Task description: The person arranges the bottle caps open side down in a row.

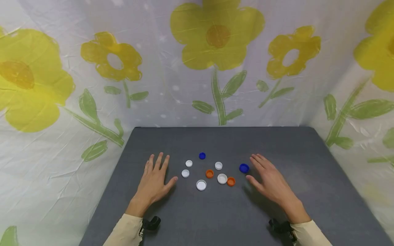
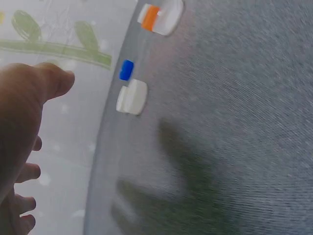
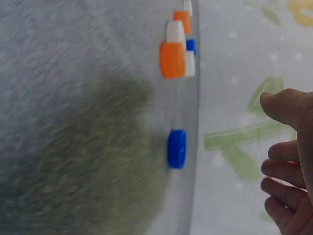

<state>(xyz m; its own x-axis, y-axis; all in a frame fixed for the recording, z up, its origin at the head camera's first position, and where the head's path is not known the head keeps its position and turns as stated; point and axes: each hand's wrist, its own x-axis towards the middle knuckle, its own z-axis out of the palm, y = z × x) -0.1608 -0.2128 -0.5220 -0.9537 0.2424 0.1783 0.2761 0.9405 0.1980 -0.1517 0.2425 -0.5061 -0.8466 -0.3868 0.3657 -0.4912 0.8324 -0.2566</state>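
Observation:
Several bottle caps lie spread over the middle of the grey table, hollow side up where I can tell. Among them are a large white cap (image 1: 201, 185), a white cap (image 1: 222, 178) touching an orange cap (image 1: 231, 181), another orange cap (image 1: 209, 174) and a small blue cap (image 1: 202, 155). My left hand (image 1: 154, 182) hovers left of the caps, fingers spread, nearest a small white cap (image 1: 185, 173). On the other side, my right hand (image 1: 272, 179) hovers with its fingers extended, close to a larger blue cap (image 1: 244, 168). Neither hand holds anything.
The grey table (image 1: 172, 218) has its far edge against a pale curtain (image 1: 160, 85) printed with yellow flowers, which also hangs at both sides. A dark wrist camera (image 1: 151, 223) is strapped under the left wrist, and another (image 1: 279, 226) under the right.

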